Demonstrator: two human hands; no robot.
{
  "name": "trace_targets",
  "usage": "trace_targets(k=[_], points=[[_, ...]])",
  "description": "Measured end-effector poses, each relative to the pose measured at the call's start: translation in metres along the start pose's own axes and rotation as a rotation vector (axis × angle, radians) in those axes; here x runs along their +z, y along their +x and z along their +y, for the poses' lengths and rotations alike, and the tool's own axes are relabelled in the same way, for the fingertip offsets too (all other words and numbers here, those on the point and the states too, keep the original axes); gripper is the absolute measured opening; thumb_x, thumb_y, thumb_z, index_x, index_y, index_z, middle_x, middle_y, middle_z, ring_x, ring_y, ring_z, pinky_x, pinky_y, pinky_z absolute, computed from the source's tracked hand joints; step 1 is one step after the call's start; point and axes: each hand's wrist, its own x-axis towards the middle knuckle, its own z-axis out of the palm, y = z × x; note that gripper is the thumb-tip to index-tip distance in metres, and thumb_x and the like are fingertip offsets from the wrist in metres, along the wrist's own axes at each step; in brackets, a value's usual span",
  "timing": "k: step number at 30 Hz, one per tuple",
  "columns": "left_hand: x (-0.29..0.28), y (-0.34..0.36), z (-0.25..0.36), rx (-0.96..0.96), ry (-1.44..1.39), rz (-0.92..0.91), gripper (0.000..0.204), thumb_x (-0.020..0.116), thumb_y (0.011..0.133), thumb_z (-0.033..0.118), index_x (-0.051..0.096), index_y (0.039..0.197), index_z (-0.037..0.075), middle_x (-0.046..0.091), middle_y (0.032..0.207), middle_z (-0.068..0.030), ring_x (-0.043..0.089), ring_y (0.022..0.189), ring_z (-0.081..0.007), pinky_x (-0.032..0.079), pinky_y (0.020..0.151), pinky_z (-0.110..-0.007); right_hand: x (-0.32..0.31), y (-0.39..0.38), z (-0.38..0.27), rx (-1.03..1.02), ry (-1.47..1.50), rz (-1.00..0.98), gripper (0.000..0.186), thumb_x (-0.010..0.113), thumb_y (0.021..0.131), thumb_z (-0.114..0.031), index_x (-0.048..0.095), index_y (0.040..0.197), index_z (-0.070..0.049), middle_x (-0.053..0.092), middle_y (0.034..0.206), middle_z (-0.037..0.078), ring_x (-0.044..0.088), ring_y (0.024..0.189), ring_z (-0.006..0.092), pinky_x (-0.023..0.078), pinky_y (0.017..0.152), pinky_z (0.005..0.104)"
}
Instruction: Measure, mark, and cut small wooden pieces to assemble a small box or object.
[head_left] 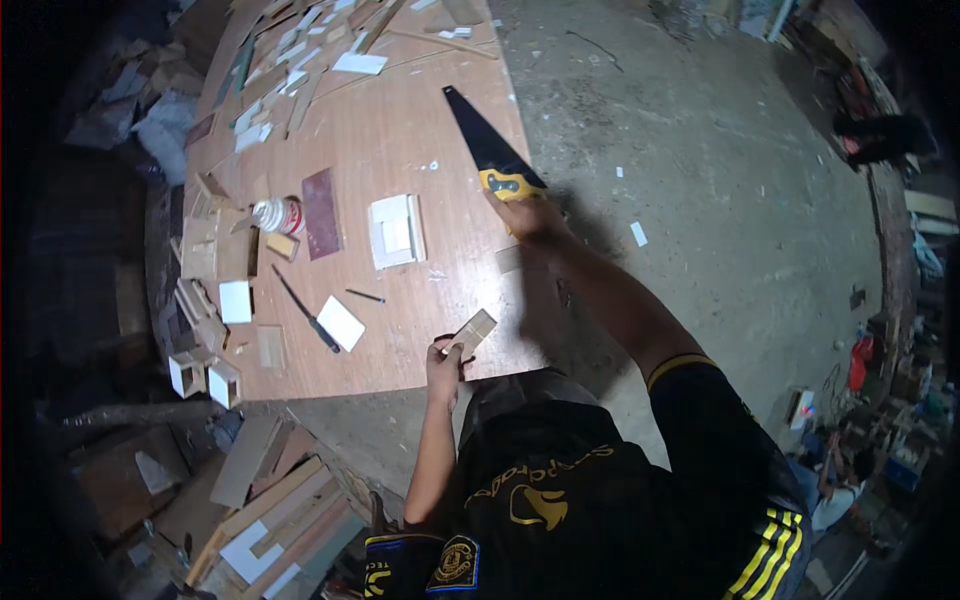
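Note:
My right hand (533, 222) is closed round the yellow and black handle of a hand saw (488, 140), whose dark blade points away over the table's right edge area. Near the table's front edge, my left hand (446, 360) grips a small flat piece of wood (474, 328) with a line across it. The saw and the wood piece are well apart. Left of my hands, a white panel with a raised frame (397, 232) lies on the table. A pencil-like dark stick (366, 296), a white square piece (341, 323) and a slim dark-handled tool (318, 325) lie farther left.
The wooden table (400, 130) carries many offcuts (358, 64) at its far end. A white jar (277, 215), a reddish-brown sheet (321, 214) and several small wooden boxes (187, 374) stand or lie at the left. Boards (270, 540) are stacked below. Another person (838, 490) is at the far right.

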Motion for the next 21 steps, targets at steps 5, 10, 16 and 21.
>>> trace_targets(k=[5,10,16,21], points=[[-0.009,0.013,-0.018,0.075,-0.213,0.118,0.032,0.062,0.096,0.007,0.050,0.125,0.003,0.060,0.107,-0.0119,0.066,0.086,-0.0185,0.059,0.074,-0.028,0.012,0.055,-0.038,0.604,0.455,-0.504,0.045,0.053,0.094,-0.016,0.054,0.139,-0.009,0.068,0.101,0.016,0.069,0.089,0.0328,0.055,0.077,0.0448],[0.000,0.015,-0.003,0.067,-0.042,0.014,0.040,0.059,0.098,0.011,0.051,0.137,0.003,0.062,0.106,-0.0055,0.059,0.083,-0.0094,0.052,0.069,-0.022,0.048,0.019,-0.013,0.219,0.063,-0.458,0.047,0.043,0.096,-0.012,0.045,0.142,-0.007,0.063,0.117,0.018,0.065,0.104,0.0364,0.052,0.090,0.0474],[-0.028,0.011,0.010,0.183,0.017,0.046,0.030,0.055,0.101,0.014,0.059,0.129,0.004,0.066,0.104,-0.0014,0.057,0.078,-0.0067,0.050,0.067,-0.022,0.024,0.016,-0.015,0.188,0.206,-0.358,0.039,0.053,0.093,-0.020,0.054,0.131,-0.006,0.062,0.118,0.017,0.061,0.107,0.0381,0.050,0.092,0.0478],[-0.077,0.014,0.007,0.298,-0.220,0.135,0.021,0.053,0.101,0.012,0.064,0.115,0.000,0.068,0.099,-0.0033,0.059,0.076,-0.0087,0.050,0.067,-0.022,-0.025,-0.036,-0.046,0.207,0.042,-0.485,0.045,0.066,0.083,-0.027,0.059,0.126,-0.015,0.063,0.109,0.011,0.060,0.101,0.0346,0.050,0.078,0.0475]])
